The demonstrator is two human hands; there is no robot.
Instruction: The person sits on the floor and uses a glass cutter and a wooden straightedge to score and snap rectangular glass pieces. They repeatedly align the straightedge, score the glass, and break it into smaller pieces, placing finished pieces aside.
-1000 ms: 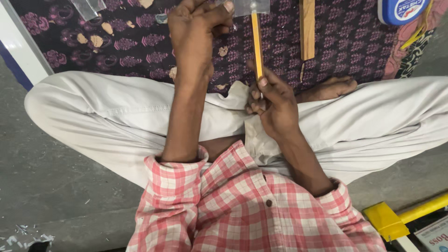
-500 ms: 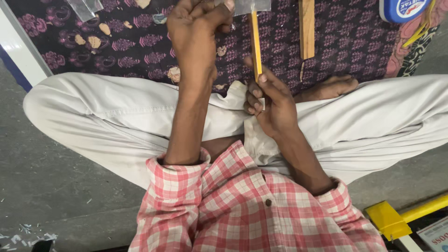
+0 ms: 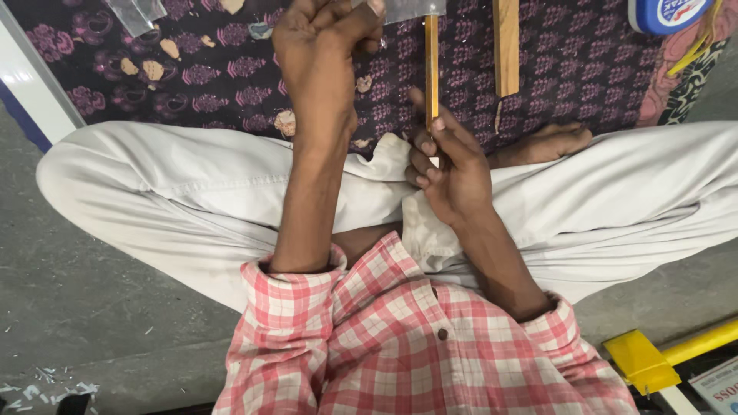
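— Grey concrete floor, with a dark purple flower-printed cloth spread over it ahead of the crossed legs. Where does the thin wooden strip sit?

— Upright over the cloth's near edge, running from the right hand up to the left hand.

— How are the fingers placed?

— The right hand's fingers are closed in a pinch on the strip's lower end. The left hand is curled into a fist near the top edge of the view, touching a clear plastic piece at the strip's upper end; I cannot tell exactly what it grips.

— What would make this go well?

— I'd judge a steady pinch low down, keeping the strip straight, with the upper hand working in line rather than bending it.

— Anything nearby?

— A wider wooden slat lies just beside it on the cloth, with wood chips scattered about.
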